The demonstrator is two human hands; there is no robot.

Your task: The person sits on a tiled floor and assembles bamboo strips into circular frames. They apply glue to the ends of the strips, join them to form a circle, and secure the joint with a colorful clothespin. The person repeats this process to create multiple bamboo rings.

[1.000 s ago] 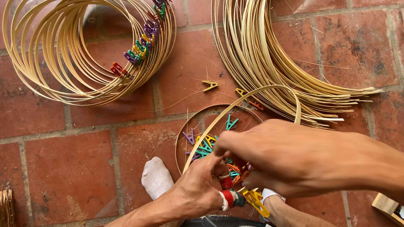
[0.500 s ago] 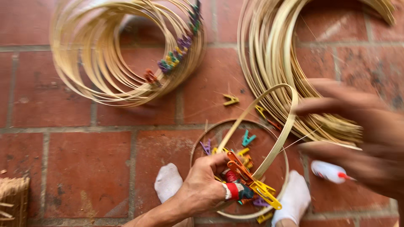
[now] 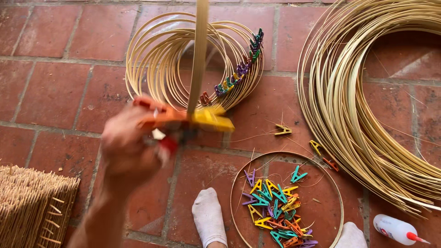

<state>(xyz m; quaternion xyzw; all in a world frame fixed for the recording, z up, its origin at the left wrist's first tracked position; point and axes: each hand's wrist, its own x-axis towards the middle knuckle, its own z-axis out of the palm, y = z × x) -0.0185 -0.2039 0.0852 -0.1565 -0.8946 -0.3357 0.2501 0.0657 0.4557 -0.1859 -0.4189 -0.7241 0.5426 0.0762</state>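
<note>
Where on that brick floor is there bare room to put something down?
Bare brick lies at the upper left, between the stack of thin bamboo hoops and the woven straw piece. A smaller patch sits between those hoops and the big coil of bamboo strips. Crowded: the single hoop holding coloured plastic clips, by the white-socked feet.

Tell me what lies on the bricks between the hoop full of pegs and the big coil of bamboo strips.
In the head view, two loose pegs: a yellow peg and an orange peg.
</note>
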